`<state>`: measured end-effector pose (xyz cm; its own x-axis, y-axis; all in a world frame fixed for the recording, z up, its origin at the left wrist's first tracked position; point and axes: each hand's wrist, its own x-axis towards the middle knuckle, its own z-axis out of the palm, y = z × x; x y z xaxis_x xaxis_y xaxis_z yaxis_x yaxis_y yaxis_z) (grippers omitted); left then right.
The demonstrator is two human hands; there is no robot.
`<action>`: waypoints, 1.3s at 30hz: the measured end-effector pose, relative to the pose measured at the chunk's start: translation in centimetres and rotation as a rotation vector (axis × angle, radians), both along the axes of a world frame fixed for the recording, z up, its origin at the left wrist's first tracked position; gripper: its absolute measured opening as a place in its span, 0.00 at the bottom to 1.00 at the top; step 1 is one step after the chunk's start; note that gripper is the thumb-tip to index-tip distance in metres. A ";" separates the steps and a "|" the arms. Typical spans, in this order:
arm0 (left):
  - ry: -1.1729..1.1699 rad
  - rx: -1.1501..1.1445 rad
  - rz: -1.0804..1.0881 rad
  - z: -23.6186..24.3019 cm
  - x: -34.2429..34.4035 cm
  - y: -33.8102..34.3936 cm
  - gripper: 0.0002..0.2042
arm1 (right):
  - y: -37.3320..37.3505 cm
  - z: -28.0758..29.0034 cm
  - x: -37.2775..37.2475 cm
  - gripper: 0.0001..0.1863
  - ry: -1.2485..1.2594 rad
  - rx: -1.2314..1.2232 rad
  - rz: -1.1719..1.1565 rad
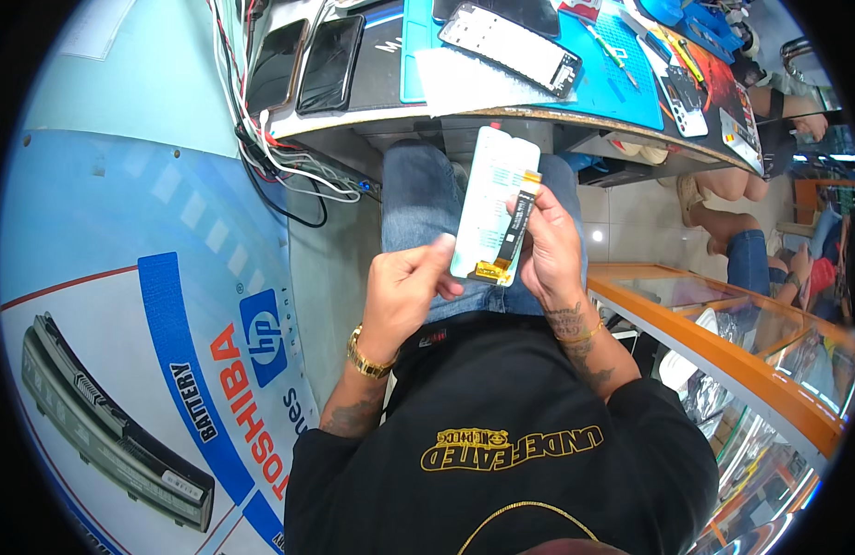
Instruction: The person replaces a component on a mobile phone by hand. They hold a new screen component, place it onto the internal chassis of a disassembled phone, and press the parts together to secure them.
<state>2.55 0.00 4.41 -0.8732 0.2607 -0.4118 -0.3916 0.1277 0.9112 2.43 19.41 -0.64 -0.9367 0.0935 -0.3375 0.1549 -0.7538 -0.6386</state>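
Observation:
Over my lap I hold a phone screen point(488, 199), its pale, film-covered back facing up. A dark flex cable point(517, 227) with gold-coloured ends lies along its right side. My right hand point(552, 245) grips the screen by the right edge, thumb over the flex cable, the other fingers partly hidden beneath. At the lower left edge of the screen is my left hand point(404, 291), its fingers curled and its thumb tip against the edge. How far those fingers reach under the screen cannot be made out. A small red tab point(495, 126) shows at the screen's top.
Ahead is a workbench with a blue mat point(631, 106), a phone frame point(511, 48) on white padding point(455, 85), and two dark phones point(330, 65) at left. Cables point(247, 120) hang off its left end. A glass display case point(714, 347) stands at right; other people sit beyond.

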 end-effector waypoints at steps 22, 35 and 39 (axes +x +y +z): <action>0.157 0.107 0.110 0.5 0.3 1.6 0.07 | 0.8 1.7 0.6 0.10 0.188 0.117 -0.286; 0.169 0.098 0.107 0.3 0.2 1.7 0.06 | 0.9 1.5 0.9 0.12 0.219 0.141 -0.297; 0.171 0.029 0.116 0.0 0.1 1.7 0.05 | 0.6 2.3 1.3 0.11 0.243 0.217 -0.369</action>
